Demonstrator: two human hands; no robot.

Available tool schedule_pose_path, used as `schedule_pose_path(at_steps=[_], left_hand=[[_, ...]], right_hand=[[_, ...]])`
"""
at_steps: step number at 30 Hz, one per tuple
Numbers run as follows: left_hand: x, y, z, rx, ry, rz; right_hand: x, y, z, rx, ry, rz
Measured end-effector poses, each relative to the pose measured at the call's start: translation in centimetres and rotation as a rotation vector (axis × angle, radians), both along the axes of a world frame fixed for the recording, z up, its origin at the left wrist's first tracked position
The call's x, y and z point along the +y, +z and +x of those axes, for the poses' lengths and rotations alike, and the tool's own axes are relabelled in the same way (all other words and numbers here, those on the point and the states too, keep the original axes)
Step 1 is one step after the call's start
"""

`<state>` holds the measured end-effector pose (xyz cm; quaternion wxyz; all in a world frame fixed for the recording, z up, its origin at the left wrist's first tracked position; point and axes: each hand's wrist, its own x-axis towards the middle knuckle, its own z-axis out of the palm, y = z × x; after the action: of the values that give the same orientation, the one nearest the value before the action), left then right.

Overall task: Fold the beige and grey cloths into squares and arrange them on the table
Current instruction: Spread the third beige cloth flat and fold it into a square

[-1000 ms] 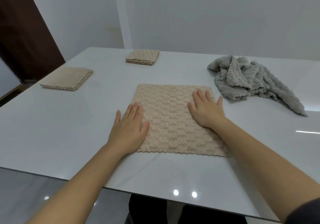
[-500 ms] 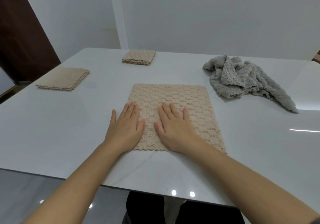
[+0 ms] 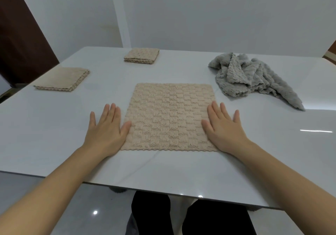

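A beige textured cloth (image 3: 171, 116) lies flat and spread in front of me on the white table (image 3: 54, 134). My left hand (image 3: 106, 129) lies flat on the table at the cloth's left edge, thumb touching the fabric. At the cloth's right edge my right hand (image 3: 224, 128) rests flat, fingers straight, partly on the fabric. Two folded beige squares sit further off: one (image 3: 62, 79) at the left, one (image 3: 141, 56) at the back. A crumpled pile of grey cloths (image 3: 251, 76) lies at the back right.
A white wall stands behind the table, with a dark brown door (image 3: 20, 40) at the left. The table's near edge (image 3: 163, 192) runs below my forearms, and dark trouser legs (image 3: 181, 216) show beneath it.
My right hand slid from the cloth's middle out to its right edge. My left hand shifted left to the cloth's left edge. The cloth stayed flat.
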<state>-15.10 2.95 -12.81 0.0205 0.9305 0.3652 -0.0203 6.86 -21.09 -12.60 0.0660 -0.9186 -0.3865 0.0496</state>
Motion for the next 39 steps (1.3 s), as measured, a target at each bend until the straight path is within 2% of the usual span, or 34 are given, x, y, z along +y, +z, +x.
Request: schedule_pose_path(at_steps=[4, 8, 13, 16, 21, 23, 25, 27, 30, 32, 34, 37, 39], left_hand=[[-1.7, 1.3, 0.5, -0.132, -0.006, 0.054], [-4.9, 2.1, 5.6, -0.230, -0.193, -0.013], [-5.5, 0.8, 9.4, -0.117, -0.358, -0.107], [-4.1, -0.2, 8.9, -0.094, -0.273, -0.116], [-1.8, 0.1, 7.7, -0.032, 0.109, -0.084], [-1.4, 0.8, 8.0, -0.038, 0.175, -0.061], [-1.1, 1.5, 9.3, -0.122, 0.064, -0.063], [-1.3, 1.9, 11.3, -0.188, -0.141, -0.126], [-1.4, 1.4, 13.7, -0.128, -0.350, -0.163], [-0.5, 0.7, 14.1, -0.077, -0.383, -0.136], [0.6, 0.1, 13.9, -0.066, -0.303, -0.117], [1.8, -0.2, 13.4, -0.041, -0.021, -0.080], [1.8, 0.4, 13.7, -0.049, 0.079, -0.061]], right_hand=[[0.8, 1.3, -2.0, -0.080, 0.038, 0.076], [4.9, 1.6, -3.6, -0.066, 0.128, 0.080], [7.1, 0.3, -2.3, 0.001, 0.203, -0.042], [6.3, 0.0, -1.3, 0.013, 0.162, -0.039], [4.7, -0.1, 1.5, 0.019, -0.220, -0.026], [5.1, 0.2, 2.2, 0.021, -0.265, -0.018], [6.4, 0.7, 2.6, -0.003, -0.130, 0.016], [8.4, 1.0, 2.6, 0.002, 0.061, 0.052], [11.0, 0.9, 2.7, 0.050, 0.209, 0.021], [11.6, 0.6, 3.3, 0.035, 0.217, -0.031], [11.2, 0.1, 4.1, 0.005, 0.140, -0.048], [10.5, -0.3, 5.1, -0.018, -0.115, -0.038], [10.7, 0.0, 5.4, -0.030, -0.202, -0.030]])
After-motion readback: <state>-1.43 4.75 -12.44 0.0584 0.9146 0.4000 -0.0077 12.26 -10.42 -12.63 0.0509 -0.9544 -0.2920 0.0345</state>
